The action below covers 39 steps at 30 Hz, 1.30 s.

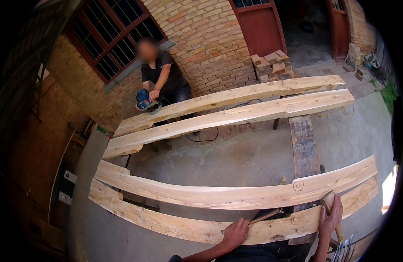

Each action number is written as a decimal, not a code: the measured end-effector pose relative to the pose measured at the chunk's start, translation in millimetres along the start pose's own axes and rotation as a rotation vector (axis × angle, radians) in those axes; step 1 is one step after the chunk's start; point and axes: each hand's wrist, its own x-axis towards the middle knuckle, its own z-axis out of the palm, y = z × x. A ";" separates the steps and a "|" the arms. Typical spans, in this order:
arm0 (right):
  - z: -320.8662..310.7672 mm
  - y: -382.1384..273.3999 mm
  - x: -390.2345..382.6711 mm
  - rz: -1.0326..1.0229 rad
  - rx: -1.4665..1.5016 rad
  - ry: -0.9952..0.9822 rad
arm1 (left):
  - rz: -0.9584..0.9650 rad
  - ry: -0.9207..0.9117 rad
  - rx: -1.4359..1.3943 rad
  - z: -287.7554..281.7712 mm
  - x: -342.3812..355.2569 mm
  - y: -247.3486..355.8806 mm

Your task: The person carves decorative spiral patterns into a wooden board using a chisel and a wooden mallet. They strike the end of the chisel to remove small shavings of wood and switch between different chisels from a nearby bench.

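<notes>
My left hand (236,232) is closed around a chisel (266,215) at the nearest beam (166,221). Its long wooden handle points right, and a small metal-looking end shows left of my fist. A round spiral carving (296,218) lies on this beam, between my two hands. On the right, my right hand (331,217) grips a wooden mallet (328,201) above the same beam. My fingers hide part of it. Just beyond runs a second pale beam (219,197) with a drawn spiral (298,185).
Two more long beams (236,112) lie farther off. Behind them a person (166,74) holds a blue power tool (143,99) on the far beam. A stained plank (304,139) runs crosswise. Several metal tools (343,250) stand at lower right. Bricks (272,65) are stacked by the wall.
</notes>
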 end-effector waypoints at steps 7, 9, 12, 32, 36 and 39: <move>4.8 2.5 2.1 -0.014 -0.034 0.003 | -0.002 0.002 -0.004 2.1 2.2 -2.6; 6.1 4.2 2.3 -0.019 -0.042 0.002 | -0.001 0.002 -0.006 2.1 3.9 -2.4; 5.7 4.8 2.6 -0.025 -0.046 -0.002 | 0.004 0.013 -0.006 0.6 5.4 -1.0; -7.0 -30.3 27.9 -0.030 -0.042 -0.085 | -0.263 0.599 -1.144 -101.7 152.1 -3.6; -18.0 -9.1 19.1 0.010 -0.095 -0.081 | -0.277 0.357 -1.260 -52.0 171.4 31.4; -20.8 -2.9 9.6 0.044 -0.125 -0.084 | -0.235 0.239 -1.282 -6.1 182.9 54.8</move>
